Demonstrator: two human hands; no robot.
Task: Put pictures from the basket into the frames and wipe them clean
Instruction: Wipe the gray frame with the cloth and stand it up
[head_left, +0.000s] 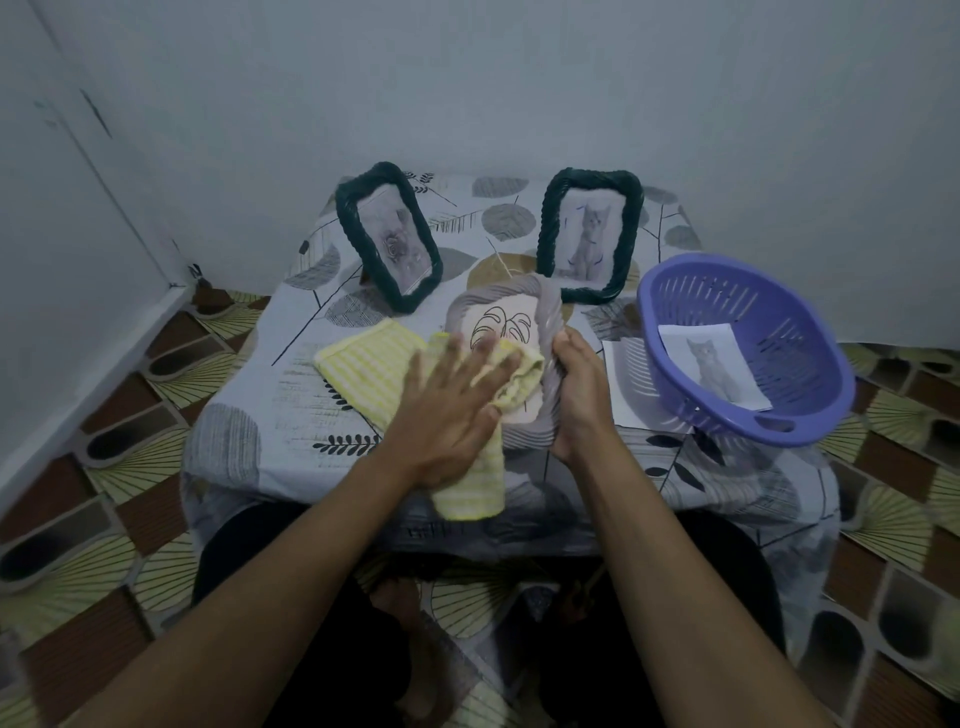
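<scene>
The grey frame (550, 314), at the centre of the worktop (291, 431), is judged light and rigid, with a face that is probably fragile. Fingers of the right hand (576, 395) clamp its 3 o'clock rim. The left hand (447, 410), fingers flat, presses the soft yellow cloth (369, 358) onto the face. Hold by the rims only.

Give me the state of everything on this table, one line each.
grey frame: leaf picture inside, gripped at right edge
yellow cloth: draped across grey frame, pressed down
left hand: flat on yellow cloth
right hand: gripping grey frame
left green frame: standing, filled
right green frame: standing, filled
basket: upright, holds one loose picture
paper sheet: flat, partly under basket
</scene>
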